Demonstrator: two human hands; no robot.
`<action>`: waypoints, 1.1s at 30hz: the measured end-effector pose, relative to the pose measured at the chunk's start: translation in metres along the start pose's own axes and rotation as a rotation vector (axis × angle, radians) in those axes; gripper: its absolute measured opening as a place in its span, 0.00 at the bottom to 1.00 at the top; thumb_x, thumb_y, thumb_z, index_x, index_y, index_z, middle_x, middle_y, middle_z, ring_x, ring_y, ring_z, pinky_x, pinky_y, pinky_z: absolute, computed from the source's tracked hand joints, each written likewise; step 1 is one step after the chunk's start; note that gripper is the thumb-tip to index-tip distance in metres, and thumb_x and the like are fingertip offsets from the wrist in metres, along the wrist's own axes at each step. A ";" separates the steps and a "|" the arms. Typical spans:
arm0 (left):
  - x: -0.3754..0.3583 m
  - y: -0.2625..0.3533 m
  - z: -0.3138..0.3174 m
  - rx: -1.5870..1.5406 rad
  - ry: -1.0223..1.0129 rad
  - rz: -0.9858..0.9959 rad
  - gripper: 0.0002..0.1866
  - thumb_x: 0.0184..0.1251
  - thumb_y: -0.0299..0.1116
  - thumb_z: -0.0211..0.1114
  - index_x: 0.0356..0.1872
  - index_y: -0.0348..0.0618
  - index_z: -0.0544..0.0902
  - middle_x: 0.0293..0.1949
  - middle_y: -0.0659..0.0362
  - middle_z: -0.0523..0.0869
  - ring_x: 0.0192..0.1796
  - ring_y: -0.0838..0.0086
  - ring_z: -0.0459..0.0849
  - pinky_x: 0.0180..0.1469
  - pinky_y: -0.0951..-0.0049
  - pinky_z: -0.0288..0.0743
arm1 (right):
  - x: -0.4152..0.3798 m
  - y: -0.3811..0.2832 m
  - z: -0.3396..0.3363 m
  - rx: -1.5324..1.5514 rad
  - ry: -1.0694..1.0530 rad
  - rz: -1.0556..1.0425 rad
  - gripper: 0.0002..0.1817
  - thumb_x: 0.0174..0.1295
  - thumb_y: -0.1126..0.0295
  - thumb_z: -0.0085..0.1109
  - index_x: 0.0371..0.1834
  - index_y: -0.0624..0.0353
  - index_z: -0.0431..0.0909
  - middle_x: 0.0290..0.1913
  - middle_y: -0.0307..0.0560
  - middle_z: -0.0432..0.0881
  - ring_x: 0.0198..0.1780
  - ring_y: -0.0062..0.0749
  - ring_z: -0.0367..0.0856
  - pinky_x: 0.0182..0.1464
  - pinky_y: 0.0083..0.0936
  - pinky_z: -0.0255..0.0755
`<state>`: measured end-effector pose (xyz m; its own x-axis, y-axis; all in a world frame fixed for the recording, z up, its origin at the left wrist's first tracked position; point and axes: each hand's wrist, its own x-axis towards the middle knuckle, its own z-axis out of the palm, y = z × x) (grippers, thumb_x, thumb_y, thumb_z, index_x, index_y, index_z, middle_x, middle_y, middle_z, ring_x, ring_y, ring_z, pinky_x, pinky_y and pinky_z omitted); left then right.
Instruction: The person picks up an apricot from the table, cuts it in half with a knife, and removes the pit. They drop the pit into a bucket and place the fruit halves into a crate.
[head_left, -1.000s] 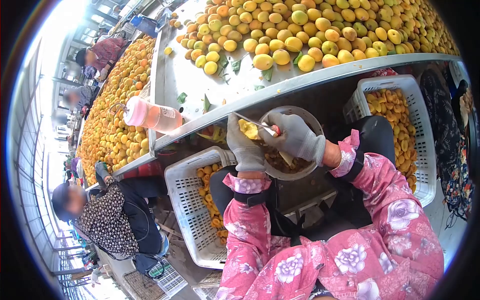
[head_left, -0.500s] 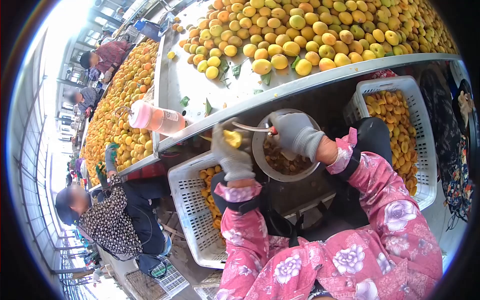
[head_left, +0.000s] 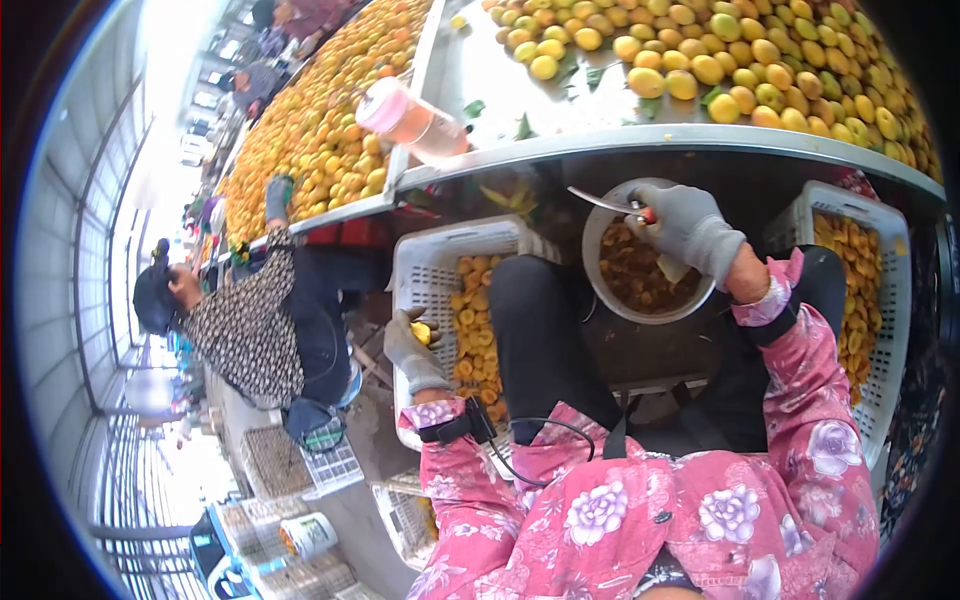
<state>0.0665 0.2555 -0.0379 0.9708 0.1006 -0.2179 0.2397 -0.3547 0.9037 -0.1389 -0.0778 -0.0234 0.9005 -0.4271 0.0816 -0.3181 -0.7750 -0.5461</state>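
My left hand, in a grey glove, is closed round a yellow piece of fruit at the near left edge of a white crate with halved fruit inside. Gloved as well, my right hand grips a curved metal tool by its red handle, over a white bucket of dark scraps. A pale scrap shows just under that hand.
A metal-edged table heaped with whole fruit spans the front, with a pink-lidded bottle on its left corner. Another crate of halves stands right. A co-worker sits at left; others are behind.
My left hand has moved from near the bucket, left and back to the left crate, with the yellow fruit. My right hand still holds the tool over the bucket. The view has shifted left.
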 end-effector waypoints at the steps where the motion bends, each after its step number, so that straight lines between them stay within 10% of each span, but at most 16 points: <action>1: 0.003 -0.012 -0.010 -0.004 -0.018 -0.064 0.22 0.62 0.44 0.45 0.40 0.31 0.75 0.19 0.52 0.77 0.13 0.71 0.73 0.13 0.75 0.67 | 0.000 -0.002 -0.002 -0.018 -0.018 0.026 0.11 0.53 0.60 0.53 0.32 0.55 0.76 0.30 0.52 0.80 0.36 0.48 0.79 0.39 0.37 0.72; 6: -0.013 -0.041 -0.029 0.123 -0.003 -0.099 0.19 0.58 0.40 0.50 0.36 0.32 0.78 0.22 0.50 0.80 0.18 0.68 0.78 0.21 0.73 0.72 | 0.005 -0.009 -0.001 -0.029 -0.160 0.124 0.12 0.55 0.59 0.52 0.38 0.52 0.75 0.31 0.51 0.80 0.36 0.47 0.79 0.39 0.36 0.72; 8: 0.006 -0.088 -0.042 0.304 0.028 0.303 0.20 0.58 0.42 0.55 0.40 0.32 0.78 0.29 0.51 0.82 0.32 0.67 0.80 0.34 0.73 0.72 | 0.004 -0.012 0.001 -0.100 -0.151 0.130 0.13 0.55 0.58 0.52 0.38 0.52 0.75 0.31 0.51 0.80 0.36 0.47 0.79 0.40 0.36 0.72; 15: 0.006 -0.182 -0.076 0.470 -0.212 0.007 0.22 0.57 0.45 0.60 0.44 0.35 0.78 0.41 0.49 0.82 0.45 0.64 0.79 0.49 0.70 0.68 | 0.008 0.009 0.029 -0.112 -0.199 0.063 0.13 0.52 0.61 0.55 0.37 0.56 0.77 0.29 0.54 0.80 0.34 0.48 0.79 0.37 0.36 0.72; 22: -0.056 -0.216 -0.136 1.272 0.514 -0.104 0.32 0.54 0.47 0.59 0.56 0.35 0.67 0.49 0.41 0.75 0.56 0.50 0.69 0.55 0.56 0.64 | -0.057 0.045 0.155 -0.032 -0.736 -0.082 0.12 0.45 0.65 0.56 0.29 0.58 0.82 0.30 0.53 0.81 0.35 0.47 0.80 0.37 0.35 0.74; 24: -0.080 -0.212 -0.131 1.170 0.607 -0.180 0.32 0.53 0.51 0.61 0.53 0.35 0.71 0.44 0.39 0.78 0.49 0.50 0.75 0.53 0.55 0.66 | -0.107 0.096 0.258 -0.054 -0.566 -0.796 0.14 0.45 0.62 0.55 0.33 0.56 0.82 0.33 0.53 0.81 0.37 0.45 0.81 0.38 0.35 0.74; 28: -0.060 -0.296 -0.157 0.012 0.512 -0.637 0.31 0.53 0.45 0.63 0.51 0.29 0.71 0.47 0.47 0.77 0.47 0.58 0.75 0.53 0.59 0.65 | -0.129 0.031 0.234 -0.032 -1.225 -0.167 0.16 0.51 0.58 0.53 0.35 0.57 0.82 0.39 0.54 0.81 0.44 0.45 0.79 0.45 0.37 0.72; 33: -0.077 -0.302 -0.166 -0.147 0.492 -0.719 0.09 0.52 0.32 0.56 0.25 0.36 0.78 0.27 0.59 0.77 0.29 0.70 0.73 0.40 0.68 0.67 | -0.153 0.046 0.265 0.022 -1.357 -0.824 0.34 0.43 0.43 0.60 0.45 0.62 0.77 0.50 0.56 0.75 0.56 0.45 0.71 0.59 0.39 0.63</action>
<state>-0.0832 0.5090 -0.2334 0.4621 0.6539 -0.5990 0.7529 0.0675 0.6546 -0.2124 0.0753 -0.2822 0.4052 0.8133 -0.4175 0.3636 -0.5624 -0.7426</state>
